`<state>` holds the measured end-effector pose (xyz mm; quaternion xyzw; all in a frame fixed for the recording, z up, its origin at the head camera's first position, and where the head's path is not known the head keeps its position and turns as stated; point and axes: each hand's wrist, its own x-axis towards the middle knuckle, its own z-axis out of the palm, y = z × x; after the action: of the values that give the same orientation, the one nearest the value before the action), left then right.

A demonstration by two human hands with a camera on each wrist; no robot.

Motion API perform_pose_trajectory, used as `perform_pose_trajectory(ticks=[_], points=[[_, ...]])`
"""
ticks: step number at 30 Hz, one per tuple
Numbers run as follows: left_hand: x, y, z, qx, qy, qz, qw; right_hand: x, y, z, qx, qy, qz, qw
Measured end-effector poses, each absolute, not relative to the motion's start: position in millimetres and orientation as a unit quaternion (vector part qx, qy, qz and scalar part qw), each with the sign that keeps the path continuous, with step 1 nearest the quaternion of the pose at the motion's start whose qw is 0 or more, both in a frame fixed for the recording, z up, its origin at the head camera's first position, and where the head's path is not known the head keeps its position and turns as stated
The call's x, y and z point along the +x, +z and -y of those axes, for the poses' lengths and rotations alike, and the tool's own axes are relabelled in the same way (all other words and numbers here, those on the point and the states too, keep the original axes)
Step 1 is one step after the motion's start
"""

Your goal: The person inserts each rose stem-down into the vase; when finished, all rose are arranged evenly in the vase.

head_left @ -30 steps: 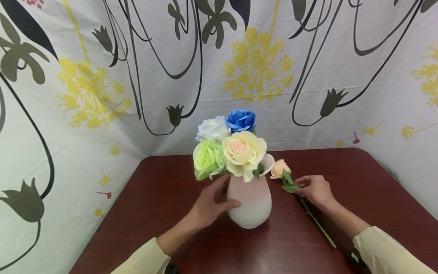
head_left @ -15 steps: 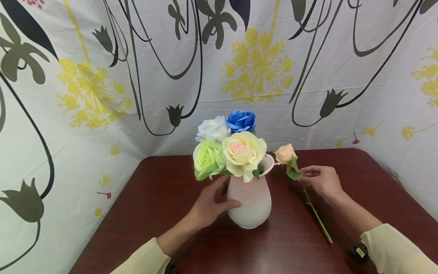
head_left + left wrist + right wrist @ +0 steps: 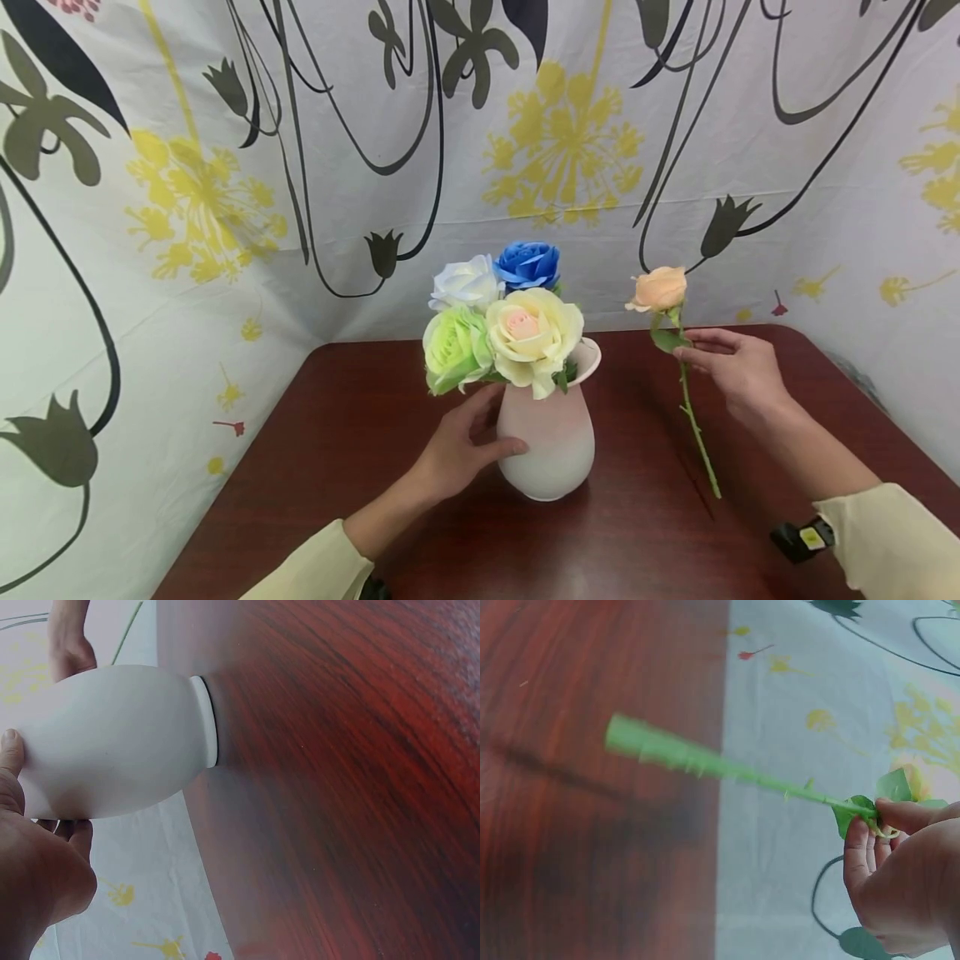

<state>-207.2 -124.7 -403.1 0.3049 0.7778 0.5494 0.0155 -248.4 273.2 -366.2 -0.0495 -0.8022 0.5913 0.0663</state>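
Note:
A white vase [image 3: 551, 442] stands upright on the table, with my left hand [image 3: 456, 450] gripping its left side, thumb in front and fingers behind. The left wrist view shows thumb and fingertips [image 3: 81, 836] on the vase's wall. In the vase are a white rose [image 3: 467, 282], a blue rose [image 3: 528, 264], a green rose [image 3: 456, 346] and a cream rose [image 3: 536, 333]. To the right of the vase, my right hand [image 3: 742, 371] pinches a peach rose [image 3: 660, 289] by its stem just under the bloom. The green stem [image 3: 727, 769] hangs down above the table, casting a shadow.
The dark red wooden table [image 3: 360, 433] ends at a patterned cloth backdrop [image 3: 337, 200] behind and at the sides. The vase's flared lip [image 3: 588, 358] shows to the right of the cream rose. A dark wrist device [image 3: 802, 540] sits at my right cuff.
My right hand has lifted the peach rose off the table, up and to the right, and the stem has become more upright. The left hand and the vase have stayed put.

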Motion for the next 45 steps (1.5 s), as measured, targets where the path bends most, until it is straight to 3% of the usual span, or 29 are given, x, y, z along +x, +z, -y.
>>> perform_pose_trajectory(ticks=[10, 38, 45], points=[[-207, -401, 124, 0.309, 0.549, -0.777, 0.016, -237, -330, -273, -0.028, 0.769, 0.636, 0.057], [-206, -400, 124, 0.304, 0.55, -0.777, 0.016, -214, -272, -250, 0.14, 0.912, 0.373, 0.099], [-205, -399, 124, 0.304, 0.551, -0.777, 0.017, -207, -254, -244, 0.136, 0.925, 0.331, 0.129]])
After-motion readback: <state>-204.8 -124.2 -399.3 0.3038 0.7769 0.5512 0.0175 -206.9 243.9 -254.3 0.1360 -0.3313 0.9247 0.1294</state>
